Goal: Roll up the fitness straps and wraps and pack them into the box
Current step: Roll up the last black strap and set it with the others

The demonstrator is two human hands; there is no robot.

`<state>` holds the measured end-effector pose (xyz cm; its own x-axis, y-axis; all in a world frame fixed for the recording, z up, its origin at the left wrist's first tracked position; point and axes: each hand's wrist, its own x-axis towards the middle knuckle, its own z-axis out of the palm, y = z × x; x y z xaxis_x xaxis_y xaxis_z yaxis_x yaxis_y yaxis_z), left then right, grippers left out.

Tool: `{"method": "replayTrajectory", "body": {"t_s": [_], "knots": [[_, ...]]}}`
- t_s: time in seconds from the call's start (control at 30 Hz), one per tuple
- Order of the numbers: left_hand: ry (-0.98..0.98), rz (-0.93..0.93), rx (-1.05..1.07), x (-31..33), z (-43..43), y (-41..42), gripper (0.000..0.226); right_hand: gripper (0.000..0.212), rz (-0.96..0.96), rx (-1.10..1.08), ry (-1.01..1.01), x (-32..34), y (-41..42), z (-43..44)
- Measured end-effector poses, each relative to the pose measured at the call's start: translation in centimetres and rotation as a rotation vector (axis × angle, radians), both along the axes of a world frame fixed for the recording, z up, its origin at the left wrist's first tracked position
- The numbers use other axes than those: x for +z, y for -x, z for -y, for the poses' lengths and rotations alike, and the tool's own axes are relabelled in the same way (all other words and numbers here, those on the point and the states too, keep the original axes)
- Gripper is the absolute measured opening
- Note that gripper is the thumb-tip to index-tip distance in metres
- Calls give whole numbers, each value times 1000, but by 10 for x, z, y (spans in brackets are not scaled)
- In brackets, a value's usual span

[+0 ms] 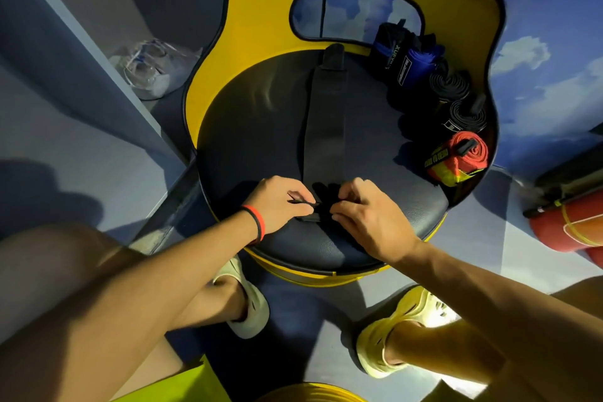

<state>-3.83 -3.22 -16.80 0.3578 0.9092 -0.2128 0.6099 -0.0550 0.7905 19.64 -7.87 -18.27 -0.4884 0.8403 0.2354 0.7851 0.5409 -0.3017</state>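
Black strap (324, 121), laid flat, centre frame on chair seat (261, 127). My left hand (277, 206) and right hand (365, 215) pinch near end, starting roll. Next: tight, even turns. Finished rolls (456, 153) upper right. Box unseen.

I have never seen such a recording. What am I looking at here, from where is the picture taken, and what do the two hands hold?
There is no machine here. A person wears a camera on the head, so the single picture looks down at their own arms and feet. The left hand and the right hand both pinch the near end of a black strap, which lies flat across the dark seat of a yellow chair. A red roll and darker rolls sit along the seat's right edge. No box shows.
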Motion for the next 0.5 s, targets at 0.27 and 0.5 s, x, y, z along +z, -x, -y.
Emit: {"method": "replayTrajectory", "body": {"t_s": [0.27, 0.5], "knots": [[-573, -231, -332, -3, 5, -5, 16, 28, 203, 196, -153, 2, -4, -4], [-704, -261, -411, -14, 9, 14, 22, 30, 115, 135, -47, -4, -10, -2]]}}
